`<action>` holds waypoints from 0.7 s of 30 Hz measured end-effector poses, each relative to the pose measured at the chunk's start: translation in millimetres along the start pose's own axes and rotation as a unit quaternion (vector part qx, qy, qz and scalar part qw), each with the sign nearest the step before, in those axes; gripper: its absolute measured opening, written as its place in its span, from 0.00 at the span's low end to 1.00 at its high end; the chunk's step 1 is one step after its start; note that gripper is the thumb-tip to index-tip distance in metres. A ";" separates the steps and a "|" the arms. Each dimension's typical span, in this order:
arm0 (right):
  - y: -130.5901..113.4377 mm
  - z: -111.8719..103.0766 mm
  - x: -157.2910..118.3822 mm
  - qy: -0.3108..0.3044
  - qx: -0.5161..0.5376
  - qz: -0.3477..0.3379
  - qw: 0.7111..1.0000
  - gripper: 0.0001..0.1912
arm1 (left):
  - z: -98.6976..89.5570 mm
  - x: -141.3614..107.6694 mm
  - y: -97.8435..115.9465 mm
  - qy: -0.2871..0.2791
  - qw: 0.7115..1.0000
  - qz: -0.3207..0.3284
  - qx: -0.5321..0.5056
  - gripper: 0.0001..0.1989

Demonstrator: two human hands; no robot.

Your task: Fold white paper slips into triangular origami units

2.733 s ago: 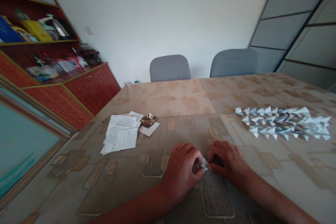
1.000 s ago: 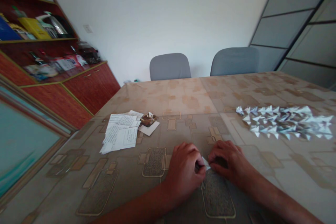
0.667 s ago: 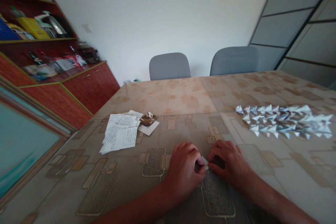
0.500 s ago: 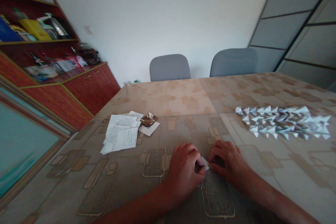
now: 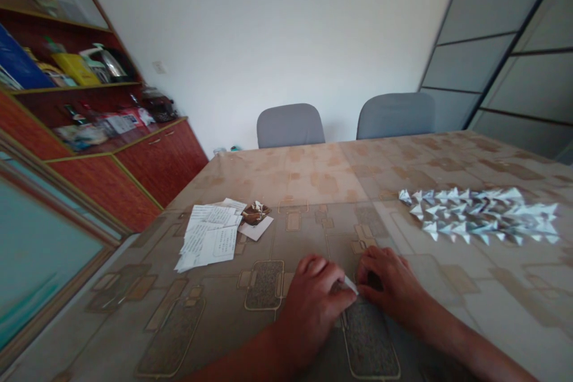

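A small white piece of folded paper [image 5: 351, 285] shows between my two hands, low over the patterned tabletop. My left hand [image 5: 319, 298] pinches it from the left between thumb and fingers. From the right, my right hand [image 5: 385, 277] curls in with its fingertips at the paper's edge; they appear to pinch its end. Most of the paper is hidden by my fingers. Left of my hands lies a fanned stack of printed paper sheets [image 5: 208, 236]. At the right stand rows of folded paper pieces [image 5: 474, 212] with pointed tips.
The table [image 5: 313, 176] wears a patterned cover. Beside the printed sheets is a brown-and-white paper piece [image 5: 256, 213]. Two grey chairs [image 5: 290, 125] stand at the far edge. A red-brown cabinet [image 5: 161, 155] with shelves is at the left, and grey sliding panels [image 5: 474, 59] are at the right.
The camera has tipped up slightly, so the scene sits lower. My left fingers have straightened a little along the paper, and more of its edge shows. My right hand keeps almost the same place.
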State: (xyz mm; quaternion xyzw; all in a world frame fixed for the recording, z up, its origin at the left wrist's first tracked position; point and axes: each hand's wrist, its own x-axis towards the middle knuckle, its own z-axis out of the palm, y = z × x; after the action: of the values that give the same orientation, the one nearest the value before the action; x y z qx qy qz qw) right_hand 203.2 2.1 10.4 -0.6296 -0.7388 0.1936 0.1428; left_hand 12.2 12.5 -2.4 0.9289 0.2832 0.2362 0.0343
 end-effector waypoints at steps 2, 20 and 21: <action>-0.6 -1.3 -0.2 0.000 0.004 -0.002 1.000 0.04 | 0.7 -1.9 1.2 0.002 0.998 0.038 0.042 0.03; -0.7 1.0 -1.9 0.025 0.000 -0.015 1.000 0.04 | 2.2 -22.6 10.2 0.026 0.999 -0.016 0.044 0.07; -1.8 2.1 -2.2 0.028 -0.004 -0.010 1.000 0.03 | 4.3 -23.5 9.7 0.030 0.998 -0.016 0.043 0.07</action>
State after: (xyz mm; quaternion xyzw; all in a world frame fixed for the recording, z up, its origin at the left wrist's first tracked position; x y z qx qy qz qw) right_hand 201.0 -0.6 9.5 -0.6277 -0.7416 0.1718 0.1631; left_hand 2.0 -8.1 -14.2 0.9172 0.3093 0.2510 -0.0107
